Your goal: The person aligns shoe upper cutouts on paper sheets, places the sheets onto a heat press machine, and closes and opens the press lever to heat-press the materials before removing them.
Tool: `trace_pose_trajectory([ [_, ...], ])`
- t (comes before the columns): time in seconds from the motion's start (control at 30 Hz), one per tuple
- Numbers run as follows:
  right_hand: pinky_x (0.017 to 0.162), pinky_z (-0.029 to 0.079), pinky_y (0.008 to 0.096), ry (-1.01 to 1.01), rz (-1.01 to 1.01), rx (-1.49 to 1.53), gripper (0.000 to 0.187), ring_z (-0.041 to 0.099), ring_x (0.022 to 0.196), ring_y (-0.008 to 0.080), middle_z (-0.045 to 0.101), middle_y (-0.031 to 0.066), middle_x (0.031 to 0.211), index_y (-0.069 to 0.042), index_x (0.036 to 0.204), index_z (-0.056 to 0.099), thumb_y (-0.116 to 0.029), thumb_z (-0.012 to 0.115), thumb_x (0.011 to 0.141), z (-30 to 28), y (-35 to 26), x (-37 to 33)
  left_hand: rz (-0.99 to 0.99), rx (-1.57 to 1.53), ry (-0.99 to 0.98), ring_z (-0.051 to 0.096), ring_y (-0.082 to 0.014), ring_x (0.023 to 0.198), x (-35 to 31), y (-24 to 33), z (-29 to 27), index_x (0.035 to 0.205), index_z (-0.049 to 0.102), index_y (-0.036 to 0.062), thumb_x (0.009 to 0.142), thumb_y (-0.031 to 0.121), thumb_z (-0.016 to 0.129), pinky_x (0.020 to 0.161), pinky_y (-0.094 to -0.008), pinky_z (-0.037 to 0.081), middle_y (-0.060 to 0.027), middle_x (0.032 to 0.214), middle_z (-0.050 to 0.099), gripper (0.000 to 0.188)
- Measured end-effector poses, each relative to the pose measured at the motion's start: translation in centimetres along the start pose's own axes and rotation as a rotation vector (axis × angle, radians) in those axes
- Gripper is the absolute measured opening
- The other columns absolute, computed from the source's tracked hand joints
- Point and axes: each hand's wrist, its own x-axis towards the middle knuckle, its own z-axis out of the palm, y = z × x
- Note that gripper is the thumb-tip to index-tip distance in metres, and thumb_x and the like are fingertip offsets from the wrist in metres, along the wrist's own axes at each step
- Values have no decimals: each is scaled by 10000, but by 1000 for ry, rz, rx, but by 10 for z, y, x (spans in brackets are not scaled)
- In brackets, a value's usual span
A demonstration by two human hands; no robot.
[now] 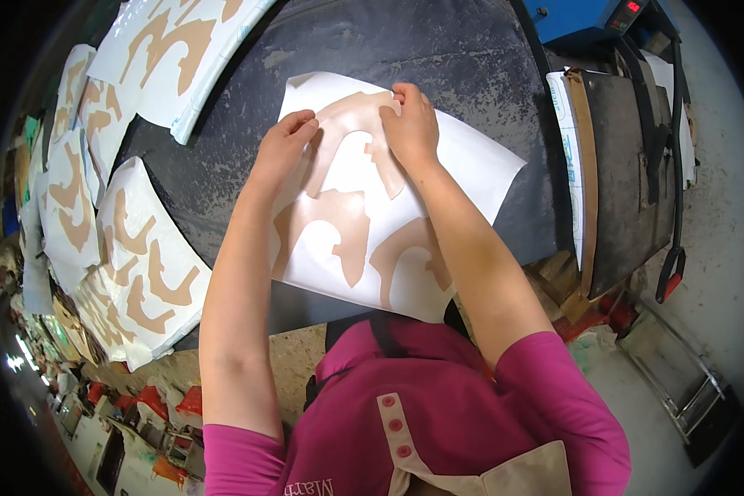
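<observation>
Atop white paper (475, 161), left hand (286, 144) and right hand (413, 128) pinch 1 tan cutout (347, 114)

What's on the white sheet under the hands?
Three tan arched pieces, the farthest one between the left hand and right hand. Anything beneath the right forearm is hidden.

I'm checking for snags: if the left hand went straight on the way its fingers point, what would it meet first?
Probably the upper tan piece on the white sheet; the left hand sits at its left edge, though contact is hard to judge.
</observation>
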Motion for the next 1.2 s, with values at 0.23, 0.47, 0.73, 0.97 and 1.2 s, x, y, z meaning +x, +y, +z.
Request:
trace_pose_trajectory([
  [0.23,923,457,395,-95,133,-140,326,576,1070,288,617,124,1146,-75,1104,583,-92,619,780,7,-10,15,122,146,36,574,-146,972,20,-7,8,1312,591,58,983,247,535,892,-280,460,-80,1142,644,384],
  [0.47,871,452,412,-69,-37,-103,193,606,965,288,662,78,975,-108,960,637,-113,658,768,7,-5,1,110,99,-22,552,-126,817,33,2,16,1290,620,100,998,296,499,793,-260,474,-60,1035,653,371],
  [0.73,714,529,358,-391,-892,43,165,636,837,238,643,56,886,-98,972,656,-106,596,819,-73,-62,-121,-48,53,-117,504,-131,823,35,11,-12,1307,607,144,911,412,604,813,-263,445,-21,978,624,478],
  [0.97,740,524,314,-583,-209,424,107,662,833,204,668,90,910,-47,951,646,-72,659,848,-113,-49,-176,112,253,-108,592,-208,1031,4,17,-7,1326,580,106,930,371,587,930,-311,465,-110,1075,646,476],
  [1.2,859,489,386,-205,-81,-180,278,603,964,296,609,117,1043,-51,1087,595,-150,660,835,-93,71,-165,356,689,-95,598,-278,1127,-61,3,15,1304,583,81,920,248,594,977,-371,479,-171,1265,567,419],
])
